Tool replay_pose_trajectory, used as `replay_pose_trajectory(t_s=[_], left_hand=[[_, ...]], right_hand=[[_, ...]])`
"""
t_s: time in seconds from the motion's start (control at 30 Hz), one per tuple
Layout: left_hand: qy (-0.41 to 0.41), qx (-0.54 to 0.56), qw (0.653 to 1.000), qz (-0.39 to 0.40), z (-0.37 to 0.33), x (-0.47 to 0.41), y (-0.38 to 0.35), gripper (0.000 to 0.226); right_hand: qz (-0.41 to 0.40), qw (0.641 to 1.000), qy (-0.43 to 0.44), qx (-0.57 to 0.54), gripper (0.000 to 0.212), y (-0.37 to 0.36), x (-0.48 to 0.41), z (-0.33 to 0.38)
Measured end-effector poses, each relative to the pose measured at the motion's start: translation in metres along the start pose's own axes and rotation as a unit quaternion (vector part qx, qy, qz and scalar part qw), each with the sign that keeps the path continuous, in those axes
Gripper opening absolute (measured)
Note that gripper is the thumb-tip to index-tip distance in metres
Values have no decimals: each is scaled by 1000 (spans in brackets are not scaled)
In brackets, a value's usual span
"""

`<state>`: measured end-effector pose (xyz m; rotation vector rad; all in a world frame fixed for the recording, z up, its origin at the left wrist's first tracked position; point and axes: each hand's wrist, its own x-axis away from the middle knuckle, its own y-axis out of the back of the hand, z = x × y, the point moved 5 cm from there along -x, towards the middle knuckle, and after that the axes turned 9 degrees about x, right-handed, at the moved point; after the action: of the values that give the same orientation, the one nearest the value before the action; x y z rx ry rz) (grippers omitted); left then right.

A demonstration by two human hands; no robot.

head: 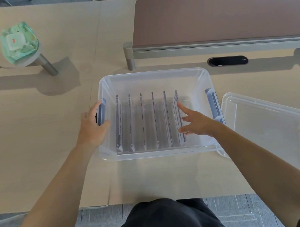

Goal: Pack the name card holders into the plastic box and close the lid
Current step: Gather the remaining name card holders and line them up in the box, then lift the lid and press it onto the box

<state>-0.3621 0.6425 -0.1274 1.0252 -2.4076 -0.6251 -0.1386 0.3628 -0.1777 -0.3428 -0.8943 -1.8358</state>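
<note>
Plastic box [152, 76] being set at the middle of the desk [37, 143], name card holders [149, 120] being kept upright in a left-to-right row inside it, lid [272, 126] lying just right of it, packet [19, 42] far left, divider panel [224, 15] behind.

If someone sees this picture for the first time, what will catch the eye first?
The clear plastic box at the middle of the desk, with six name card holders standing in a row inside. The left hand holds its left edge; the right hand touches the rightmost holder. The lid lies to the right.
</note>
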Motion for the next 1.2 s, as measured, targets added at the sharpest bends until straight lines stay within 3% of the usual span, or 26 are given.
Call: replay_pose_trajectory(t_s=[0.27, 0.37, 0.47, 0.53, 0.63, 0.9, 1.0, 1.1, 1.2], left_hand=[[-9, -59, 998, 2, -9, 4, 0, 69], [-76, -182, 980, -28, -23, 7, 2, 60], [-171, -195, 965, -45, -54, 14, -18, 53], [-213, -173, 962, -1, -80, 19, -46, 51], [-241, -121, 959, 88, -120, 28, -97, 47], [-295, -147, 917, 226, -227, 58, -252, 49], [-273, -267, 890, 249, -260, 57, -317, 55], [-269, -401, 848, 217, -285, 51, -379, 58], [-251, -443, 822, 254, -292, 37, -435, 71]], right_hand=[[8, 999, -22, 41, 108, 1, 10, 9], [-21, 986, -47, 158, 101, 8, 22, 21], [-87, 972, -43, 214, 75, 37, 43, 46], [-116, 969, -33, 214, 55, 63, 62, 61], [-168, 952, -36, 255, 40, 106, 87, 62], [-196, 942, -109, 249, 42, 211, 135, -51], [-175, 946, -122, 244, 47, 246, 136, -107], [-149, 948, -133, 248, 53, 280, 130, -168], [-120, 946, -141, 266, 62, 304, 113, -220]])
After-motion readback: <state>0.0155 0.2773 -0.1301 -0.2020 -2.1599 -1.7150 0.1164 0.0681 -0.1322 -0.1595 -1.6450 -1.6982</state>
